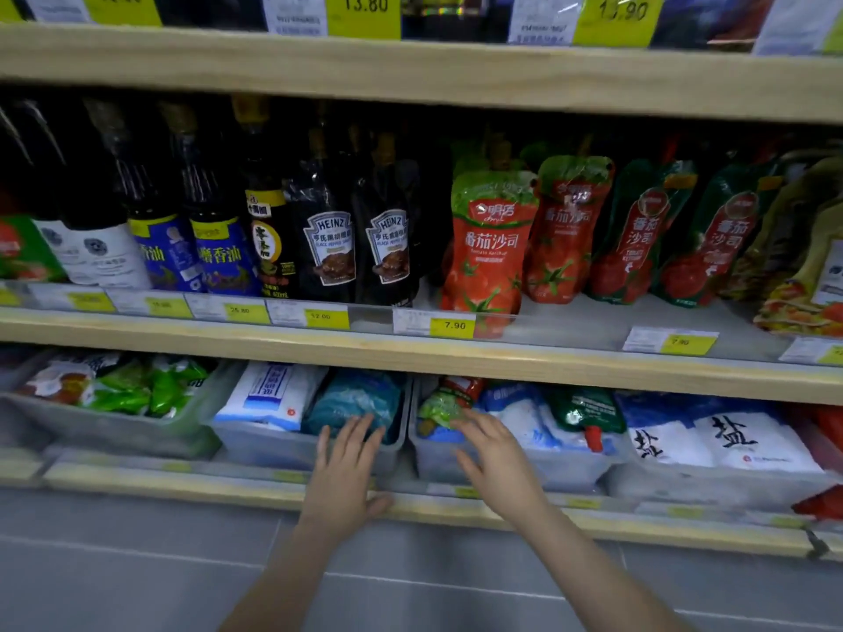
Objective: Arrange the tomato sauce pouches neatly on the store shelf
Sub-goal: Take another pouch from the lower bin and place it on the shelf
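Red tomato sauce pouches with green tops stand on the middle shelf (570,358): a front one (490,248) leaning over the price rail, another (565,230) behind it, and darker-topped ones (638,230) to the right. On the lower shelf a pouch (449,401) lies in a grey bin (433,458), and a dark green pouch (586,415) lies on salt bags. My right hand (495,453) reaches into that bin, fingers spread, fingertips touching the lying pouch. My left hand (346,472) is open over the rim of the neighbouring bin (292,449).
Dark sauce and oil bottles (328,234) fill the middle shelf's left half. White salt bags (730,444) lie in bins at lower right, green packets (137,390) in a bin at lower left. Yellow price tags (451,326) line the shelf rails. Grey floor tiles lie below.
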Available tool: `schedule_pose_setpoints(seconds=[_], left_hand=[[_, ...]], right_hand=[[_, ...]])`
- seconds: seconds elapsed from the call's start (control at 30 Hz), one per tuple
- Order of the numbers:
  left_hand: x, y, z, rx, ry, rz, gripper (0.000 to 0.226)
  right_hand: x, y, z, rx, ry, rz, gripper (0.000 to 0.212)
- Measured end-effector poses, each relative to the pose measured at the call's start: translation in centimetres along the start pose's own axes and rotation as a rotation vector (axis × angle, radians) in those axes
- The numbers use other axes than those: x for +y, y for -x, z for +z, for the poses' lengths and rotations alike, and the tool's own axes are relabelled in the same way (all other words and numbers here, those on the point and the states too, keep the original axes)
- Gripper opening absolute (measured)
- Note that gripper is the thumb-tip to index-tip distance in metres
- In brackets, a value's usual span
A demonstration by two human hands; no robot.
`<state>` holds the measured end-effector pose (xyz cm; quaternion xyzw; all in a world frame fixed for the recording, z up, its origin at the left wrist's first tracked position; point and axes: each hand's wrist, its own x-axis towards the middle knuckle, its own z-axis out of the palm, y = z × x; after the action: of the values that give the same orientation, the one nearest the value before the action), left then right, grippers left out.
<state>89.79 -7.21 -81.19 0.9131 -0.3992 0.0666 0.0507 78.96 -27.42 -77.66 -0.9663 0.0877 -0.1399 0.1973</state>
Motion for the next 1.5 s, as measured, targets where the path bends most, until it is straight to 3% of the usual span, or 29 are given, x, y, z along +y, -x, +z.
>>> schedule_pose_setpoints(seconds=[0.3,0.37,0.53,0.73,1.07,1.23,1.4,1.5], left_hand=[[-0.4,0.0,0.9,0.033,-0.008,0.016,0.103],[-0.4,-0.1,1.1,0.042,-0.002,0.018,0.103],[-0.4,-0.2,1.5,0.064,0.012,0.016,0.104],[-0.3,-0.1,1.2,0.010,0.028,0.006,0.110],[0.2,0.0,0.5,-0.032,0.003,-0.033,0.109],[0.2,0.1,0.3,-0.093,-0.060,-0.048,0.110],[1.1,0.3,-0.8,-0.166,0.014,-0.038,0.112],[1.8,0.5,-1.8,-0.171,0.222,0.030,0.110]], right_hand=[[-0.1,-4.8,3.4,-0.102,0.079,0.051,0.030],[0.7,-4.2,2.6,-0.076,0.008,0.057,0.026],[2.2,-3.7,0.7,0.015,-0.205,0.291,0.015],[1.3,-2.4,0.3,0.165,-0.228,0.365,0.024],[-0.6,5.0,-1.0,0.189,-0.352,0.193,0.024],[-0.4,5.3,-1.8,0.117,-0.062,0.053,0.050],[-1.0,3.8,-2.7,0.129,0.041,0.055,0.031],[-1.4,4.1,-4.8,0.201,0.024,-0.032,0.023]])
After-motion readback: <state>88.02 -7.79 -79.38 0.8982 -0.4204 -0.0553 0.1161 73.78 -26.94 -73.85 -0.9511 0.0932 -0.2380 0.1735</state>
